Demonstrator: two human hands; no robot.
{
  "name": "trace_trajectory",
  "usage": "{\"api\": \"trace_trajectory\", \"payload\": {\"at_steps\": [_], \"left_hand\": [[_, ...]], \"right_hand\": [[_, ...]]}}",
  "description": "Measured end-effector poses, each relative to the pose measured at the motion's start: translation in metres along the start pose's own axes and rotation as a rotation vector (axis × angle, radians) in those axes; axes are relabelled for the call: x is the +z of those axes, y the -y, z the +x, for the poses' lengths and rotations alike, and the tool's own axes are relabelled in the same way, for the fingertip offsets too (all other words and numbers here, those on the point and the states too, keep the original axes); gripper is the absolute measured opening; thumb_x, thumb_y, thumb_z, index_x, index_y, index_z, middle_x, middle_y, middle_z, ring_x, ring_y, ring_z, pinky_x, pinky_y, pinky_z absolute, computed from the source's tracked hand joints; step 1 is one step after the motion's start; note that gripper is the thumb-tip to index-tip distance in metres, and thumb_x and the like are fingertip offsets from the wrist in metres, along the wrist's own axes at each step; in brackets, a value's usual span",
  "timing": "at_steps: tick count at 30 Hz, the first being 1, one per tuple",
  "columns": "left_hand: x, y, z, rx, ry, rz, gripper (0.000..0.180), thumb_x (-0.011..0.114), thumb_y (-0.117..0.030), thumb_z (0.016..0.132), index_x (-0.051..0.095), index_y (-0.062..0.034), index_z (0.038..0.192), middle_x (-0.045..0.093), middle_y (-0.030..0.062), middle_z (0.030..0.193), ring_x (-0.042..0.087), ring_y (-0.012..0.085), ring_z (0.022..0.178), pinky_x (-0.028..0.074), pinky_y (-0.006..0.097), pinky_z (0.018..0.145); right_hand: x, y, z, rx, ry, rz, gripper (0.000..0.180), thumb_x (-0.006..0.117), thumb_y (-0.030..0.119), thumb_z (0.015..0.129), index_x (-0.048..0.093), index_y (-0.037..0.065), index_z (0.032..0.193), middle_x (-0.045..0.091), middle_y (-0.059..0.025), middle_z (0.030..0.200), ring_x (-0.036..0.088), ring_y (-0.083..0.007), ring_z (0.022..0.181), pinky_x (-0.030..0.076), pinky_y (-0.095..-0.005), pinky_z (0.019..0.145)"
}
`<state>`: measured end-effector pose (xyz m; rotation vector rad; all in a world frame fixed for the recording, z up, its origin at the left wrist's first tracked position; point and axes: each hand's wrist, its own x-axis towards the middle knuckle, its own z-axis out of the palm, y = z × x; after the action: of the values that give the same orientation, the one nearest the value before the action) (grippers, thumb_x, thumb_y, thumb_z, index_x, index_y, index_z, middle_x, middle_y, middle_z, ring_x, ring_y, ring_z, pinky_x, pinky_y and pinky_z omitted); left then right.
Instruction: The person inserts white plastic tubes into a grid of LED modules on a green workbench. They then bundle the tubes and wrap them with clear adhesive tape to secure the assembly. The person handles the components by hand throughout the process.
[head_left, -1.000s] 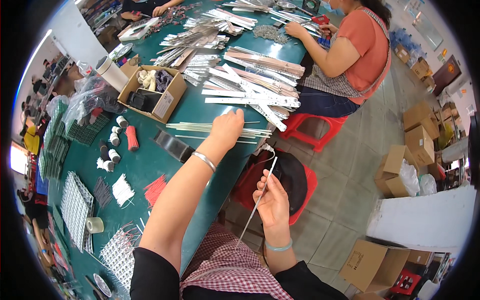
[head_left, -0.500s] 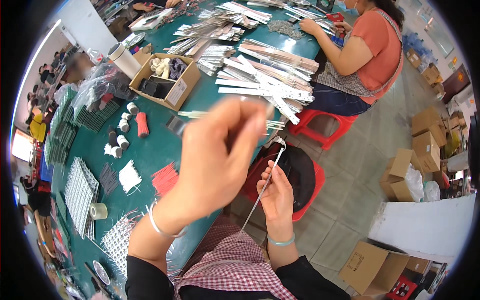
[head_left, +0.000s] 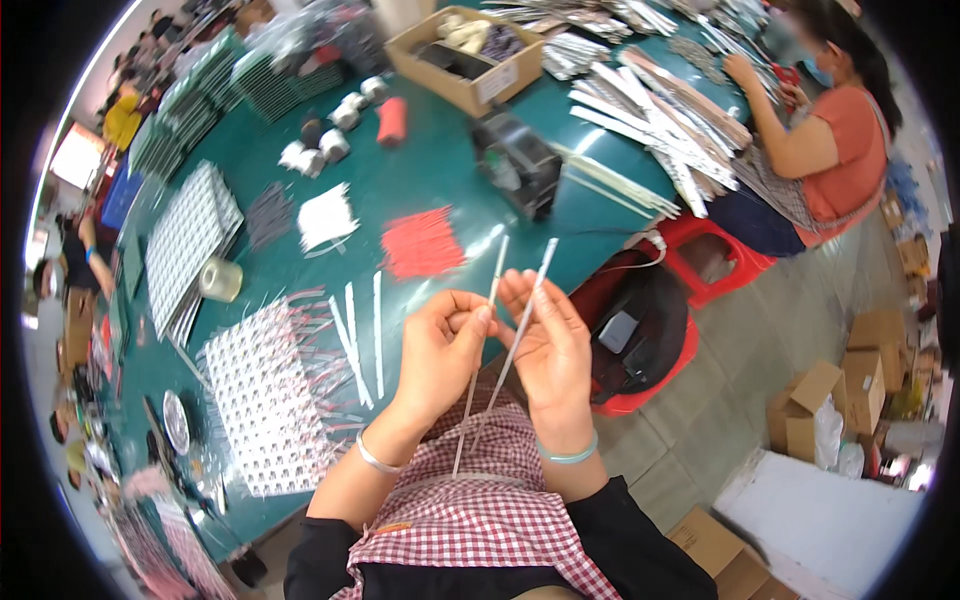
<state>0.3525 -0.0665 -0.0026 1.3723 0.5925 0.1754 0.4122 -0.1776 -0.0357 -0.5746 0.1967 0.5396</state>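
Observation:
My left hand [head_left: 440, 355] pinches a thin pale strip [head_left: 466, 420] between thumb and fingertips, and the strip hangs down over my apron. Beside it, my right hand [head_left: 555, 350] holds a second thin grey-white strip [head_left: 512, 355] between thumb and fingers, slanting down to the left. The two strips are close together, their upper ends apart and pointing at the table. Left of my hands, a few loose white strips [head_left: 350, 340] lie on the green table next to a white patterned sheet [head_left: 255, 400] with fringed strands along its right side.
Bundles of red [head_left: 422, 243], white [head_left: 327, 217] and dark [head_left: 270, 215] short pieces lie ahead, near a black boxy device [head_left: 517, 165]. A cardboard box [head_left: 470, 85] stands behind. At right are red stools [head_left: 655, 380] and a seated co-worker [head_left: 850, 130].
My left hand has come down beside the right and now pinches a second strip. My view has shifted left, and the black device is no longer hidden behind my hand.

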Motion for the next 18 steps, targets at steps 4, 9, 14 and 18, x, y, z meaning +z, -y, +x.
{"api": "trace_trajectory", "payload": {"at_steps": [4, 9, 14, 18], "left_hand": [[-0.053, 0.038, -0.004, 0.153, -0.254, 0.353, 0.01, 0.059, -0.008, 0.092, 0.06, 0.0025, 0.093, 0.062, 0.0036, 0.066, 0.047, 0.0041, 0.046, 0.035, 0.021, 0.04], [-0.082, 0.066, -0.008, 0.17, -0.357, 0.508, 0.011, 0.058, -0.005, 0.089, 0.06, 0.0053, 0.086, 0.063, 0.0187, 0.063, 0.062, 0.0283, 0.055, 0.045, 0.037, 0.053], [-0.09, 0.069, 0.004, 0.328, -0.389, 0.682, 0.01, 0.059, -0.005, 0.086, 0.059, 0.0046, 0.089, 0.064, 0.0255, 0.075, 0.063, 0.0433, 0.071, 0.048, 0.047, 0.063], [-0.103, 0.065, 0.015, 0.344, -0.498, 0.835, 0.015, 0.061, -0.007, 0.086, 0.055, 0.005, 0.094, 0.063, 0.0287, 0.083, 0.063, 0.0449, 0.077, 0.049, 0.05, 0.068]], "right_hand": [[-0.005, -0.022, -0.01, 0.023, -0.001, 0.007, 0.021, 0.055, 0.011, 0.096, 0.061, 0.002, 0.115, 0.064, -0.0064, 0.1, 0.061, -0.0167, 0.098, 0.054, -0.0421, 0.088], [0.004, -0.049, -0.022, 0.082, 0.027, -0.062, 0.023, 0.057, 0.012, 0.096, 0.061, 0.003, 0.117, 0.062, -0.0013, 0.095, 0.059, -0.0125, 0.093, 0.052, -0.0358, 0.082], [0.006, -0.074, -0.015, 0.155, 0.022, -0.068, 0.023, 0.057, 0.011, 0.096, 0.06, 0.001, 0.116, 0.06, -0.0016, 0.096, 0.058, -0.0118, 0.093, 0.052, -0.0357, 0.084], [0.004, -0.082, -0.01, 0.178, 0.008, -0.056, 0.023, 0.057, 0.01, 0.095, 0.061, 0.001, 0.116, 0.062, -0.0032, 0.103, 0.058, -0.0122, 0.092, 0.052, -0.0361, 0.084]]}}
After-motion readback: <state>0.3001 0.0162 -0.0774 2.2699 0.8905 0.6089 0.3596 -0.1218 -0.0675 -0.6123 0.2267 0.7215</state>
